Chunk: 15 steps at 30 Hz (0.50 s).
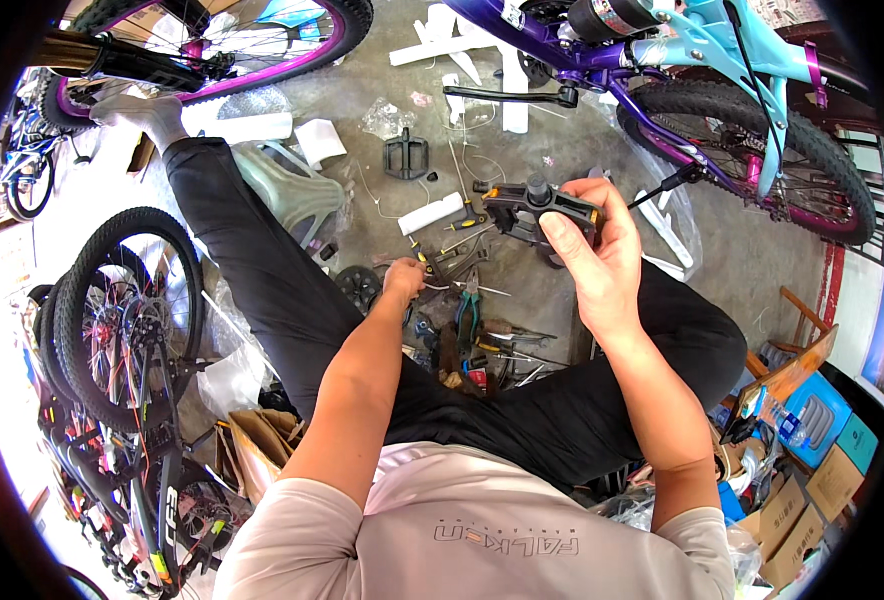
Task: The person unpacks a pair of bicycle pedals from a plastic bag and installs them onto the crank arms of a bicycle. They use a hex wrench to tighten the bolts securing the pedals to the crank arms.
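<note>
My right hand [602, 240] is raised over the floor, its thumb and fingers closed on a black bicycle pedal [527, 215] with orange reflectors. The pedal's threaded end [539, 188] points upward. Down among the hand tools, my left hand [405, 278] has its fingers closed; whatever is in them is too small to name. Right beside these fingers lie several metal tools [452, 265]. A pair of pliers with teal handles [470, 300] is a little to the right and nearer. Another black pedal [405, 156] rests on the concrete farther out.
A purple and light-blue bicycle [602, 75] stands at the far right, its crank arm [517, 97] reaching over the floor. A pink-rimmed wheel [347, 45] is far left, near a plastic stool [282, 185]. Bicycles [122, 320] crowd the left; boxes [787, 525] sit at right.
</note>
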Tool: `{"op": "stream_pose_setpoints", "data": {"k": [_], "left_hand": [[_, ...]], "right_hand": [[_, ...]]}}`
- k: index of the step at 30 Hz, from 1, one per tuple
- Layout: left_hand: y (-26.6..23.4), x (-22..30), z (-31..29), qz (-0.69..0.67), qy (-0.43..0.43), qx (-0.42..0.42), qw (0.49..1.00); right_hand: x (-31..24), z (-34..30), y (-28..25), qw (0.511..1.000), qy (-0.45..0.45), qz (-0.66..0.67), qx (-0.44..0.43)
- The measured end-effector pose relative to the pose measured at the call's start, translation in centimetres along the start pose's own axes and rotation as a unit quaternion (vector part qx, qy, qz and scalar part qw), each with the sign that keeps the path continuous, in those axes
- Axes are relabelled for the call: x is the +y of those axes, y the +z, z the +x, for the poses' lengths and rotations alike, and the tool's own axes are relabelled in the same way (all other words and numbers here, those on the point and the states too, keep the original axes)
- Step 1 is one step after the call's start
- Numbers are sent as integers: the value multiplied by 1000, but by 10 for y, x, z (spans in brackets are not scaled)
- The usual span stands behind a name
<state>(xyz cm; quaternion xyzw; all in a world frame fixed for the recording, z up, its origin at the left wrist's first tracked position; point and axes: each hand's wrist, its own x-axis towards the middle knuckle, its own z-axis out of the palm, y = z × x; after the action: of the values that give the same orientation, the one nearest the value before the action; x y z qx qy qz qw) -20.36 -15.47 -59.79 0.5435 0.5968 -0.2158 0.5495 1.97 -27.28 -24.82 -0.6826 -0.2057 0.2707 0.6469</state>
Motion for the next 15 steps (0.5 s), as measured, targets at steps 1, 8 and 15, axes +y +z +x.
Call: {"op": "stream_pose_setpoints", "data": {"k": [1, 8, 15], "left_hand": [[0, 0, 1, 0, 0, -1, 1000], [-8, 1, 4, -8, -21, 10, 1000], [-10, -9, 20, 108, 41, 72, 991]], "right_hand": [[-2, 0, 0, 1000, 12, 0, -3], [-7, 1, -2, 999, 33, -11, -4], [-4, 0, -2, 994, 85, 66, 3]]}}
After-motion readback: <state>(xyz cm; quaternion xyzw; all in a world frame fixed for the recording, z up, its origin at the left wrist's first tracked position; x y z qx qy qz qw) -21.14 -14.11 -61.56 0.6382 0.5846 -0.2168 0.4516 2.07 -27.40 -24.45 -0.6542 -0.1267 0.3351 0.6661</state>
